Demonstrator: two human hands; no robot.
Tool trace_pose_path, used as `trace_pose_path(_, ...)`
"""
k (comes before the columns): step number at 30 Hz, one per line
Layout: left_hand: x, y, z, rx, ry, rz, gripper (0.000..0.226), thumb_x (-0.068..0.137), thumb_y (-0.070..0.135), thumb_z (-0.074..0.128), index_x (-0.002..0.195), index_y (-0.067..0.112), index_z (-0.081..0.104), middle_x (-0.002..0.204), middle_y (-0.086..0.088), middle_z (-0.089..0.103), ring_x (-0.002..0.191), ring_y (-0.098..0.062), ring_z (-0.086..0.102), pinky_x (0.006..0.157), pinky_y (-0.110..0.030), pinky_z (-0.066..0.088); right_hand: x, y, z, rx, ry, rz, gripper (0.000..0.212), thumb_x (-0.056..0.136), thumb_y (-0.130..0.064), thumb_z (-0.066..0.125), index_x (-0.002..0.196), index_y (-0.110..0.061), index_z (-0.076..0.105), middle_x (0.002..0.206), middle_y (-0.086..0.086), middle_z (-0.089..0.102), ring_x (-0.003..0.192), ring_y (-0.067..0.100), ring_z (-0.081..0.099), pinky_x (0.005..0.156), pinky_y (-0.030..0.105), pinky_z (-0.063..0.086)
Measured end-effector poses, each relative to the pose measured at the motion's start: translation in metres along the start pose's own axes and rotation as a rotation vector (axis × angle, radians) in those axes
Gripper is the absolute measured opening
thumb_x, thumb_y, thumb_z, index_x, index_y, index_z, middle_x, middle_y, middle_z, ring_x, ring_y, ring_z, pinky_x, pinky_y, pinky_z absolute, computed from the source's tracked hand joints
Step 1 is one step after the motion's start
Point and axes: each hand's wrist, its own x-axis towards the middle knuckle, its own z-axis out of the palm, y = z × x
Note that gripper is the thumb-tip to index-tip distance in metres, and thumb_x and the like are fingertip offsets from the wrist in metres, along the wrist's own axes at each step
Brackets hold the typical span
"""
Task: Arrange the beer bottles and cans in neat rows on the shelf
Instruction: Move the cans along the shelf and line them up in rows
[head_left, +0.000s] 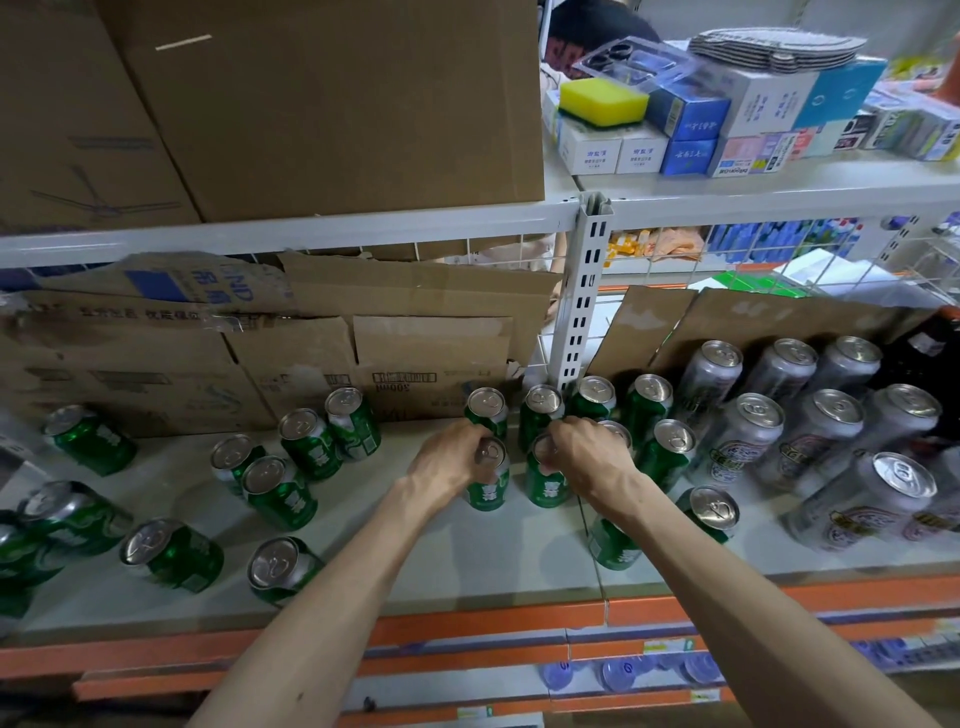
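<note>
Cardboard is filling the top of the view: a big brown box (332, 104) is sitting on the upper level, matte and creased. Below it, flattened cardboard sheets (415, 301) are lining the wire back, probably so that cans pushed deep are not slipping through the mesh.

The pale grey shelf (467, 561), smooth and flat, is carrying everything that matters here. To the right, the tall silver cans (743, 436) are standing in tidy ranks, slim cylinders with glossy printed sides and bright pull-tab lids. To the left it is looser: the scattered green cans (176, 553) are standing well apart, with no line to them.

In the middle, a block is taking shape! Two back-row cans (488, 408) are waiting against the cardboard, and the person is working just in front of them. The left hand (449, 460) is wrapping its fingers over the rim of one green can (488, 491). The right hand (589, 452) is clamping the neighbouring green can (545, 486) from above in the same way. Both cans are upright on the shelf, side by side. The top grip looks chosen for sliding them snug behind their neighbours without knocking anything over.
</note>
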Motion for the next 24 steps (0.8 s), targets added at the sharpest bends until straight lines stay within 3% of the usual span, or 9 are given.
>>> trace_pose_path(7,-0.005,0.001,-0.001,0.001,-0.001,0.005,0.05,0.072,0.031,0.08,0.117,0.017,0.063,0.114,-0.005,0.066,0.102,-0.025,0.061,0.082,-0.036,0.05,-0.004,0.002,0.002,-0.013,0.016,-0.021,0.028,0.086,-0.028,0.066,0.108,-0.012,0.061,0.112,0.007,0.062,0.104,0.029,0.058,0.07,0.033,0.038)
trace_pose_path(10,-0.01,0.0,-0.003,-0.035,-0.001,0.008,0.063,0.068,0.034,0.083,0.123,0.021,0.056,0.119,-0.004,0.063,0.106,-0.024,0.061,0.085,-0.038,0.052,-0.008,-0.001,0.002,-0.063,0.018,-0.024,0.041,0.087,-0.035,0.065,0.119,-0.012,0.055,0.119,0.008,0.06,0.11,0.029,0.054,0.075,0.036,0.041)
trace_pose_path(12,-0.018,-0.005,-0.013,-0.054,0.015,0.021,0.073,0.073,0.033,0.084,0.137,0.019,0.05,0.132,-0.008,0.055,0.119,-0.024,0.055,0.097,-0.041,0.048,-0.012,-0.007,0.002,-0.034,0.098,-0.018,0.055,0.087,-0.045,0.064,0.128,-0.013,0.047,0.122,0.008,0.058,0.114,0.03,0.051,0.081,0.04,0.047)
trace_pose_path(16,-0.042,-0.04,-0.049,-0.017,0.063,-0.107,0.07,0.087,0.038,0.074,0.145,0.012,0.044,0.145,-0.012,0.048,0.128,-0.026,0.052,0.105,-0.04,0.045,-0.013,-0.045,0.001,0.0,0.296,-0.19,0.048,0.092,-0.041,0.059,0.13,-0.013,0.048,0.127,0.009,0.055,0.117,0.03,0.049,0.088,0.042,0.048)
trace_pose_path(20,-0.091,-0.102,-0.09,-0.012,0.186,-0.296,0.047,0.092,0.029,0.068,0.135,0.022,0.054,0.134,-0.007,0.06,0.115,-0.024,0.06,0.097,-0.041,0.05,-0.005,-0.124,0.008,0.057,0.128,-0.391,0.056,0.088,-0.047,0.064,0.13,-0.013,0.048,0.13,0.011,0.054,0.122,0.03,0.046,0.092,0.041,0.046)
trace_pose_path(24,-0.148,-0.156,-0.108,-0.037,0.257,-0.464,0.039,0.095,0.029,0.064,0.131,0.015,0.058,0.127,-0.003,0.061,0.112,-0.025,0.06,0.092,-0.032,0.049,-0.005,-0.191,0.032,0.099,-0.146,-0.613,0.08,0.083,-0.048,0.071,0.146,-0.019,0.032,0.149,0.011,0.041,0.133,0.033,0.039,0.102,0.046,0.043)
